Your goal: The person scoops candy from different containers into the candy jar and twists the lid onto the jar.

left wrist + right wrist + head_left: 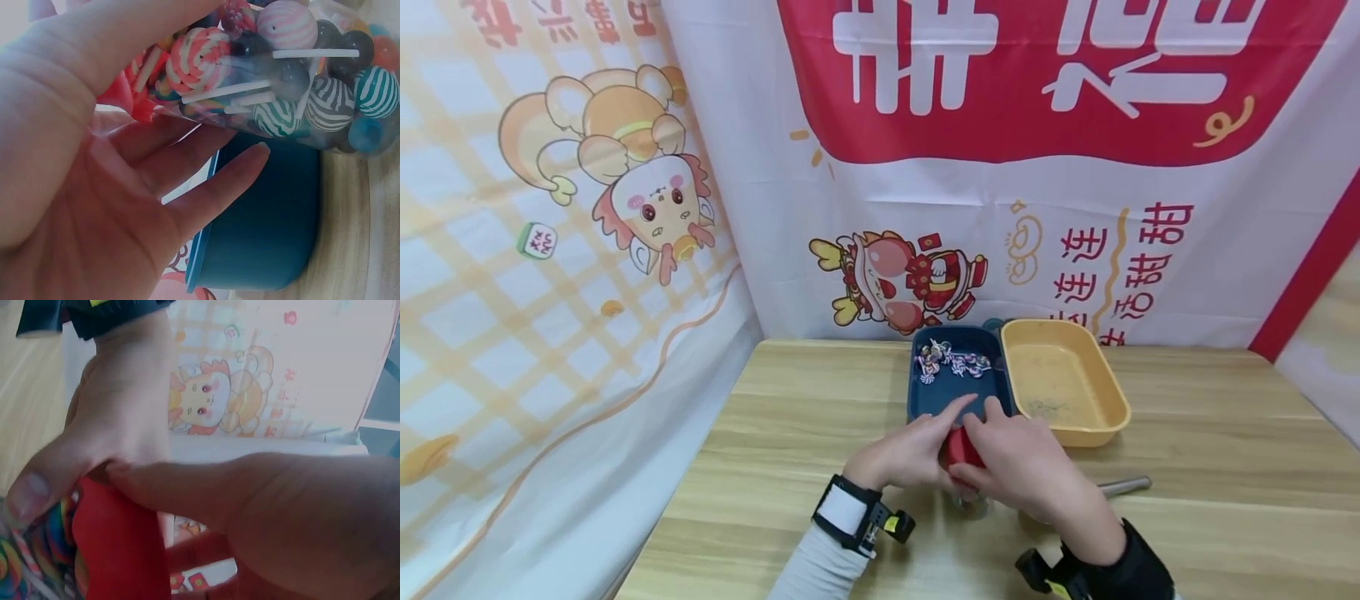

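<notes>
A clear jar (300,81) packed with striped lollipops has a red lid (958,450). It is tilted over the near end of a dark blue tray (917,392). My left hand (910,454) holds the jar near its neck, thumb on top and fingers (212,181) beneath. My right hand (1022,462) grips the red lid (119,544), with the thumb (31,494) pressed on its side. Several loose lollipops (951,361) lie at the far end of the blue tray. Most of the jar is hidden under my hands in the head view.
A yellow tray (1120,408) stands right of the blue one, with only specks in it. A short metal rod (1123,485) lies on the wooden table (790,417) behind my right wrist. Printed cloth banners hang close behind and to the left.
</notes>
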Demonstrator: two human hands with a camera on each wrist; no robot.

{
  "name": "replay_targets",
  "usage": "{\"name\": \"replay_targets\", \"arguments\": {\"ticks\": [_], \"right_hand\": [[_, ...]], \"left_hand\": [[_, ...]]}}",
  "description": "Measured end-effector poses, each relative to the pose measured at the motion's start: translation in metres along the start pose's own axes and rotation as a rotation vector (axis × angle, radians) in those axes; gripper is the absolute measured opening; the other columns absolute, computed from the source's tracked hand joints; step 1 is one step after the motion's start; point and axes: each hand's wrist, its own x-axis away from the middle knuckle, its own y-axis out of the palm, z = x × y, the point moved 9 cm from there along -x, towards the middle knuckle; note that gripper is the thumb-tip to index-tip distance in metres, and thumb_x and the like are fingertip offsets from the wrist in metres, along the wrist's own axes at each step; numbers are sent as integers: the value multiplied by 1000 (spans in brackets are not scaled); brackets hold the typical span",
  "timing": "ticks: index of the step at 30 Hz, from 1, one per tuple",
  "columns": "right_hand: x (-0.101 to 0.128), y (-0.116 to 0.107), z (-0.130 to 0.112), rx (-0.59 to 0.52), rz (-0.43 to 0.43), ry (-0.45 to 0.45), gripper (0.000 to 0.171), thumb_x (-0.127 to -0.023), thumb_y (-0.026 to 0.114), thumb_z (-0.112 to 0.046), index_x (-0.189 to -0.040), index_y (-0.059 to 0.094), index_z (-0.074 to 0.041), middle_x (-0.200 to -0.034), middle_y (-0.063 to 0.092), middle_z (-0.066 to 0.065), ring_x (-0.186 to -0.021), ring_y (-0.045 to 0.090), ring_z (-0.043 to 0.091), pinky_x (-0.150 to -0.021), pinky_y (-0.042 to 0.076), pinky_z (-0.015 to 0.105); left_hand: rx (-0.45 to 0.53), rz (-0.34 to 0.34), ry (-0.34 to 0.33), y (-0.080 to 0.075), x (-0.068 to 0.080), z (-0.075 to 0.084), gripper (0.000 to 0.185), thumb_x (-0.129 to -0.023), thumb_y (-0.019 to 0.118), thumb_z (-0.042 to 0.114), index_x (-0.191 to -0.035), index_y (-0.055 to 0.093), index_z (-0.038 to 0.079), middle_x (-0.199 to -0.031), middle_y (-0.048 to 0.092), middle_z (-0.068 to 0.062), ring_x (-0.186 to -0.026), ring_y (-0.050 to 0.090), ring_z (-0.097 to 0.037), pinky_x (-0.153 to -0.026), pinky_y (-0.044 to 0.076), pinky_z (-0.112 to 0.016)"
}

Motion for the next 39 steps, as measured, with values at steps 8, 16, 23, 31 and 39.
{"name": "replay_targets", "arguments": {"ticks": [8,16,23,31,39], "right_hand": [[6,-1,1,-85,-65,-35,57,-87,81,-44,-133,66,-16,-115,62,2,-83,59,16,-73,54,36],[4,-6,-3,-149,-37,-92,45,-86,84,-31,-123,68,-10,-104,61,3,-80,58,15,-71,56,33],[0,-3,-1,-117,24,15,45,-87,83,-39,-113,69,-5,-96,59,10,-72,56,17,-67,56,31],[5,-2,10,-157,-43,18,51,-81,86,-43,-120,71,-14,-110,67,-1,-82,59,15,-72,54,35],[4,-9,6,-110,-20,-42,42,-80,89,-34,-112,73,-13,-96,68,-3,-80,57,14,-70,52,33]], "left_hand": [[-1,-6,15,3,0,2,116,-77,91,37,-158,9,53,-147,52,12,-123,55,-7,-97,51,-27],[5,15,10,3,1,2,113,-76,89,43,-157,11,53,-144,53,13,-123,53,-9,-95,52,-25],[15,19,83,7,-4,9,111,-76,93,31,-157,19,47,-129,62,15,-111,60,0,-98,50,-24],[4,-15,60,16,-3,11,105,-78,90,34,-156,20,42,-135,61,11,-111,60,0,-91,53,-20],[-10,27,82,12,-5,17,102,-78,92,30,-155,26,42,-134,62,12,-112,60,0,-90,53,-19]]}}
